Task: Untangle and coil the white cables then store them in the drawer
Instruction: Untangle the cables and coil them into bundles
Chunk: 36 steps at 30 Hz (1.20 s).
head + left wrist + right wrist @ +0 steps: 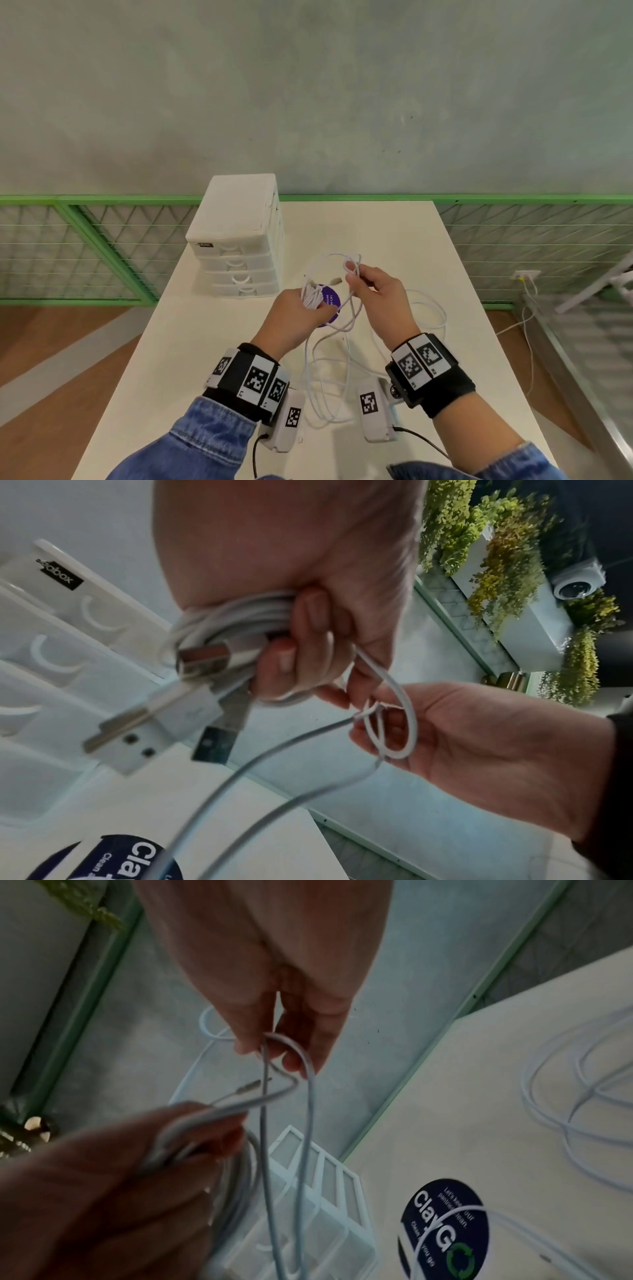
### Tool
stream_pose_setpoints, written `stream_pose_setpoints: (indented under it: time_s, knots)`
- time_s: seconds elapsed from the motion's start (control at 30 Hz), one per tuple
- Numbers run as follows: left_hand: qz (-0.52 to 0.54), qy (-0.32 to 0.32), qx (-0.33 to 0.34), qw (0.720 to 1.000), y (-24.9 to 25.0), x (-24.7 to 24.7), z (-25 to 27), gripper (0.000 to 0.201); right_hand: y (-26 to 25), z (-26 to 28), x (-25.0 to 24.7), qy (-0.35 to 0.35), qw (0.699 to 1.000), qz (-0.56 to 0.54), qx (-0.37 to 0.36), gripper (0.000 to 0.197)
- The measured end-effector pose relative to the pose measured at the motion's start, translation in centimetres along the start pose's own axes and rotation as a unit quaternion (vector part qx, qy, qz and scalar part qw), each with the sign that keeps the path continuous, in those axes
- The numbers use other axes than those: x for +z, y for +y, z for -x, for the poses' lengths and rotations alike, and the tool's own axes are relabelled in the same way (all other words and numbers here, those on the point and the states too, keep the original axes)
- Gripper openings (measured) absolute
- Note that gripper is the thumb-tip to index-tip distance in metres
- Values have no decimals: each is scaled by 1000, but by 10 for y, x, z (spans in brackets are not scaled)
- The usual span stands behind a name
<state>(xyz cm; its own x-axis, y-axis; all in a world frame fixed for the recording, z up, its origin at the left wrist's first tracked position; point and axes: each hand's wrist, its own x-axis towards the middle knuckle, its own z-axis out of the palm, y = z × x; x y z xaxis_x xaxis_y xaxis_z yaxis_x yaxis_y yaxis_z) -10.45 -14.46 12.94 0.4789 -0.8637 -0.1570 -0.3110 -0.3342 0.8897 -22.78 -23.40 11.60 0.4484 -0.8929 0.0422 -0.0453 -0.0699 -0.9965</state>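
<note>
My left hand grips a coiled bundle of white cable above the table; in the left wrist view the bundle sits in the curled fingers with USB plugs sticking out. My right hand pinches a loop of white cable a little to the right and higher. In the right wrist view the loop hangs from thumb and fingers. Loose white cable trails onto the table between my wrists. The white drawer unit stands at the table's far left, its drawers shut.
A round dark sticker lies on the white table under my hands. More cable loops lie to the right. A green mesh railing runs behind the table. Another white cord hangs from a wall socket at right.
</note>
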Motion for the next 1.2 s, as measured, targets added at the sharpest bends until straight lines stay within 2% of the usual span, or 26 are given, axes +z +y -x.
stream_pose_setpoints:
  time_s: [0.1, 0.17, 0.23, 0.37, 0.43, 0.6, 0.7, 0.83, 0.9, 0.97, 1.07, 1.2]
  knots:
    - [47, 39, 15, 998, 2, 1, -5, 30, 2, -1, -1, 10, 1000, 3, 26, 34]
    - [79, 46, 18, 996, 5, 0, -6, 27, -2, 0, 0, 1, 999, -14, 30, 30]
    - [109, 38, 18, 993, 9, 0, -5, 26, -7, 0, 3, -24, 999, -36, 27, 24]
    - [129, 25, -25, 991, 5, 0, -8, 40, -12, 1, 6, -70, 993, -93, 24, 19]
    - [125, -1, -42, 991, 4, -1, -10, 40, -14, 1, 8, -72, 991, -111, 24, 17]
    - [106, -20, -27, 994, 8, -1, -12, 30, -12, -2, 10, -60, 990, -128, 16, 20]
    - [55, -13, -47, 997, 4, -4, -14, 32, -13, -9, 4, -13, 995, -94, -20, 22]
    - [-2, -8, -53, 999, -5, -11, -17, 18, -14, -20, -19, 42, 996, -58, -49, 27]
    - [-21, 14, -45, 999, -7, -17, -20, 16, -11, -22, -27, 22, 999, -29, -39, 26]
    - [-19, 55, -46, 997, -7, -24, -24, 21, -6, -24, -33, -27, 998, 43, -26, 17]
    - [2, 108, -51, 993, -7, -33, -28, 20, 7, -23, -39, -105, 986, 130, -3, 43]
    - [-35, 103, -20, 994, -2, -39, -25, 21, 22, -19, -41, -98, 958, 266, -40, 44]
